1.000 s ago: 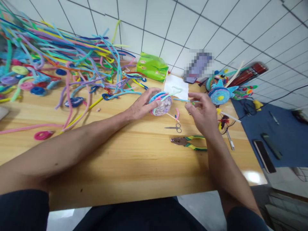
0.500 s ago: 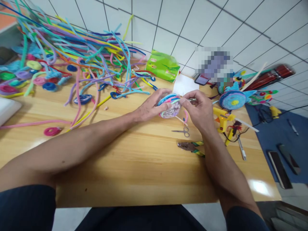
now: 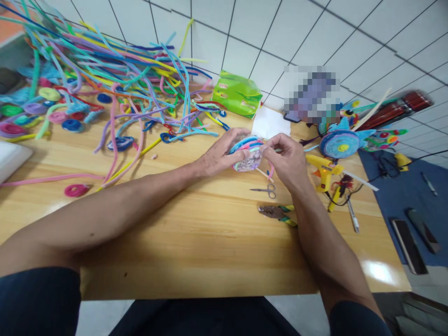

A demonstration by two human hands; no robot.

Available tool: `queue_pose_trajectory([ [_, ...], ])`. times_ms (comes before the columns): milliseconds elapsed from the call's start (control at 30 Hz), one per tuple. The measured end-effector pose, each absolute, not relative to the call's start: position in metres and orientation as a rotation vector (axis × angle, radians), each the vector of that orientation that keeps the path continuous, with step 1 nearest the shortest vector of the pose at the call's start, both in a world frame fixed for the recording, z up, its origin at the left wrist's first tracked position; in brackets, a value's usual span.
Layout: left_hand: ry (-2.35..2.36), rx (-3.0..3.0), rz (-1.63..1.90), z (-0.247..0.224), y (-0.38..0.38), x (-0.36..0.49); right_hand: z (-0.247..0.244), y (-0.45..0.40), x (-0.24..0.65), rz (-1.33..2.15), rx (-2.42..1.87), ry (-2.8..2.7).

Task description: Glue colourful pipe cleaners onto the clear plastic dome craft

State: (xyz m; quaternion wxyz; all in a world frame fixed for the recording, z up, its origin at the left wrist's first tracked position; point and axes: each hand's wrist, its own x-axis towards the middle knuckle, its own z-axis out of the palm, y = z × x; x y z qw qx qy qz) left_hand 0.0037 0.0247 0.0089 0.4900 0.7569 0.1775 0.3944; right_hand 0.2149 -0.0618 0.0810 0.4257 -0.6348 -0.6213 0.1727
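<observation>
My left hand [image 3: 224, 154] is closed around a round disc of coiled pipe cleaners [image 3: 248, 159], its thumb across the pale, speckled face. Blue, pink and green coils show along the disc's rim. At the right edge of the disc, my right hand [image 3: 285, 156] pinches with thumb and forefinger. What lies between those fingertips is mostly hidden; it looks like the disc's edge or a pipe cleaner end. Just below the hands are small scissors [image 3: 268, 190] and a pink pipe cleaner piece [image 3: 270, 170]. Pliers [image 3: 276, 213] rest by my right forearm.
A tangle of pipe cleaners [image 3: 129, 70] covers the back left, with several coiled discs nearby. A green packet [image 3: 237, 94] and white paper [image 3: 271, 122] lie at the back. On the right are a yellow glue gun [image 3: 324, 171], a blue fish-like craft [image 3: 339, 143] and a pen [image 3: 353, 214].
My right hand has shifted very slightly at the disc's edge, its fingers still pinched. My left hand and the disc stay almost in place.
</observation>
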Motion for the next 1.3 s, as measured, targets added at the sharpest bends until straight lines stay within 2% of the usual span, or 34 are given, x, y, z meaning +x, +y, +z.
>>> queue_pose_trajectory([
  [1300,0.507,1.7,0.898,0.026,0.013,0.009,0.092,-0.071,0.207,0.489,-1.545,-1.687],
])
